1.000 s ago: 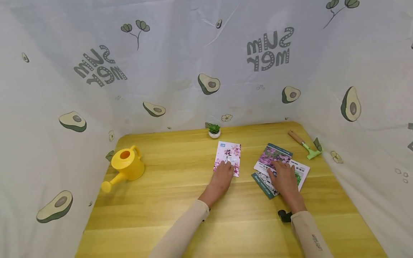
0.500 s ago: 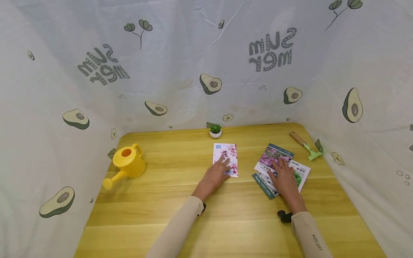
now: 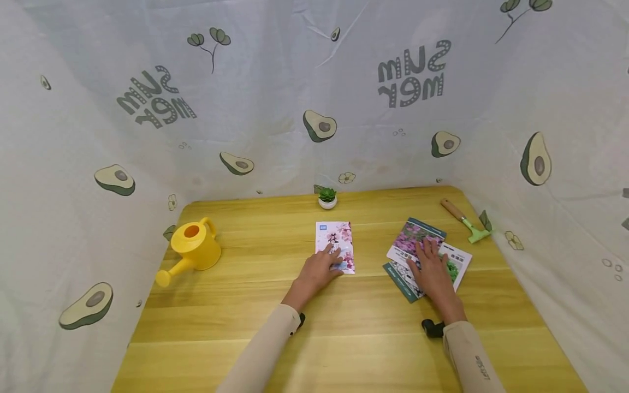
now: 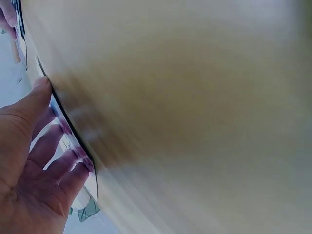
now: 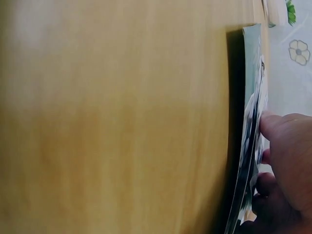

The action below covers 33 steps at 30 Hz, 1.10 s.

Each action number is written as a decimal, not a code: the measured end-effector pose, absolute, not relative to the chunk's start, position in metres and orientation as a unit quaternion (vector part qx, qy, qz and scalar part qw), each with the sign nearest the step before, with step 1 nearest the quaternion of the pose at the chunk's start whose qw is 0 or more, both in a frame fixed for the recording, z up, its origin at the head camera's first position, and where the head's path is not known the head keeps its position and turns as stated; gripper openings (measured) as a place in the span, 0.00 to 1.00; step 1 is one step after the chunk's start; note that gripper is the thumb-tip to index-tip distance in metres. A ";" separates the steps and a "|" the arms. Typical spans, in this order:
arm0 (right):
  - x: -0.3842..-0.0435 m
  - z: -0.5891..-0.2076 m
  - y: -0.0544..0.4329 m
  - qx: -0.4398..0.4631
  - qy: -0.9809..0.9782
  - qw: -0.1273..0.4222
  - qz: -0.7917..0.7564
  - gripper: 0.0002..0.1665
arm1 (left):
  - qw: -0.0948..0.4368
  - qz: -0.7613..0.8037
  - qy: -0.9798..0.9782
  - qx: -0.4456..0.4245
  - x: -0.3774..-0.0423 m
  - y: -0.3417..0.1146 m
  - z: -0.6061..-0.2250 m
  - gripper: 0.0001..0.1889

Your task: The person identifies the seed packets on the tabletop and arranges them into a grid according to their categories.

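Observation:
In the head view my left hand [image 3: 316, 271] rests with spread fingers on a white packet with pink blossoms [image 3: 345, 236], flat on the table. The left wrist view has the fingertips [image 4: 80, 170] on its printed face and the thumb at its edge. My right hand [image 3: 434, 275] lies on a small overlapping pile. On top is a purple-flower packet [image 3: 411, 238]. A white packet with green leaves [image 3: 459, 261] pokes out on the right, and a teal-edged packet [image 3: 403, 283] at the lower left. In the right wrist view the pile's near edge [image 5: 249, 92] stands slightly off the table.
A yellow watering can [image 3: 199, 248] stands at the table's left side. By the back edge sits a small potted succulent [image 3: 327, 198]. A green hand rake with a wooden handle [image 3: 464, 219] lies at the back right. Patterned cloth [image 3: 275, 98] hangs behind and beside the wooden table [image 3: 255, 316].
My left hand has slid the pink-blossom packet a little to the left and slightly toward me, its fingers spreading on the packet. The right hand stays on the pile, its fingers a little straighter.

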State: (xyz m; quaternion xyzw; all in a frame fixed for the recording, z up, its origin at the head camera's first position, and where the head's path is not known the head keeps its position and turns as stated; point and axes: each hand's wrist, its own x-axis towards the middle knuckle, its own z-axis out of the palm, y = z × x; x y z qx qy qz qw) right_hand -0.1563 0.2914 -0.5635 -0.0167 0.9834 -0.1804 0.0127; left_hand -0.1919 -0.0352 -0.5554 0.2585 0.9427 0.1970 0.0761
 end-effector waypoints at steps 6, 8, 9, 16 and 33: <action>-0.157 -0.563 0.293 -0.019 0.982 0.021 -0.186 0.41 | 0.072 0.198 0.943 0.256 -0.185 -0.047 -0.555 0.24; -0.157 -0.562 0.295 -0.021 0.981 0.023 -0.190 0.42 | 0.070 0.198 0.944 0.255 -0.184 -0.051 -0.556 0.24; -0.157 -0.562 0.295 -0.022 0.981 0.024 -0.191 0.41 | 0.069 0.200 0.944 0.254 -0.182 -0.053 -0.556 0.24; -0.157 -0.564 0.296 -0.027 0.980 0.028 -0.193 0.42 | 0.066 0.208 0.945 0.244 -0.168 -0.068 -0.558 0.22; -0.154 -0.561 0.298 -0.037 0.977 0.056 -0.203 0.42 | 0.047 0.200 0.947 0.246 -0.145 -0.097 -0.557 0.21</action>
